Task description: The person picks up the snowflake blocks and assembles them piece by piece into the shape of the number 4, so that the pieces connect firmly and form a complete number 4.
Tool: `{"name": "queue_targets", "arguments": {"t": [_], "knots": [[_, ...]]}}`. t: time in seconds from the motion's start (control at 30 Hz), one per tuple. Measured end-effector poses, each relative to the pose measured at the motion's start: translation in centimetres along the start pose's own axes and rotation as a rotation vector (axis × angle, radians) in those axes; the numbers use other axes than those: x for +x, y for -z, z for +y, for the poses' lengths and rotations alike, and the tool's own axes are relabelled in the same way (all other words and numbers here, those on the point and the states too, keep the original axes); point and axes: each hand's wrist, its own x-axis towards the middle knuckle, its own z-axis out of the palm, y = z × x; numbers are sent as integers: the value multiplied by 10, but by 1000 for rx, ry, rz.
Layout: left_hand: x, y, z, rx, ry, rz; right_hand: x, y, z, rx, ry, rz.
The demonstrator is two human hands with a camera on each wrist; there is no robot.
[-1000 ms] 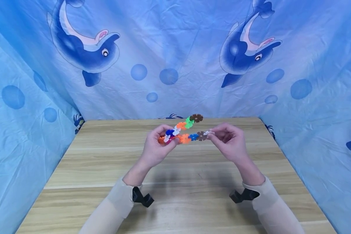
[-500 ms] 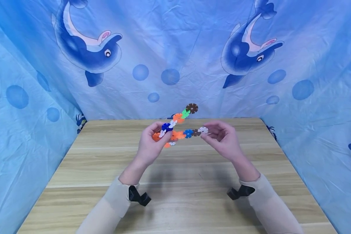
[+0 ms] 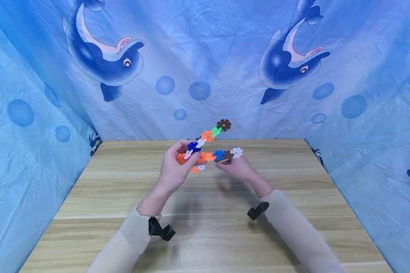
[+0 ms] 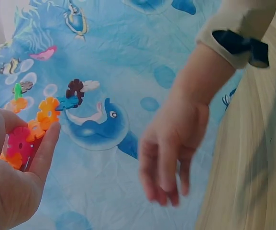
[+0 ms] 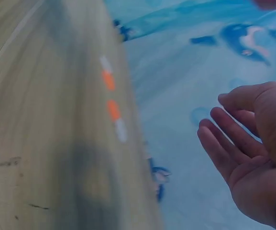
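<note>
My left hand [image 3: 174, 167] grips a chain of coloured plastic snowflake discs above the table. Its upper branch rises through a dark blue disc [image 3: 193, 147], an orange disc [image 3: 207, 136] and a green one to a brown disc [image 3: 223, 124]. The lower branch runs right through orange and blue [image 3: 219, 155] to brown, with a white disc [image 3: 237, 152] at its end. In the left wrist view, a pink disc [image 4: 19, 145] sits between my left fingers. My right hand [image 3: 240, 167], partly behind the lower branch, is empty, its fingers loosely bent in the right wrist view.
Two orange-and-white disc pairs lie near the table's far edge; the right wrist view shows one pair [image 5: 108, 79] beside another [image 5: 114, 115]. A blue dolphin-printed curtain [image 3: 205, 57] surrounds the wooden table [image 3: 218, 235] at the back and sides.
My right hand has let go of the white disc, now hanging at the lower branch's end, and moved left behind the chain. The left hand has shifted slightly left, turning the discs more face-on.
</note>
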Motion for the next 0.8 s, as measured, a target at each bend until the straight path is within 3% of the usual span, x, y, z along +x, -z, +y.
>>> {"name": "queue_targets", "arguments": {"t": [0.1,0.23,0.6,0.8], "knots": [[0,1,0,38,3,19,8,-14,11,-98,-98,-29],[0,2,-2,70,2,32,16,-30,18,-265,-229,-128],[0,2,-1,105,-12,39,34,-61,25,-464,-103,-343],[-2,2,-1,101,-23,27,34,-67,24,-452,-85,-328]]}}
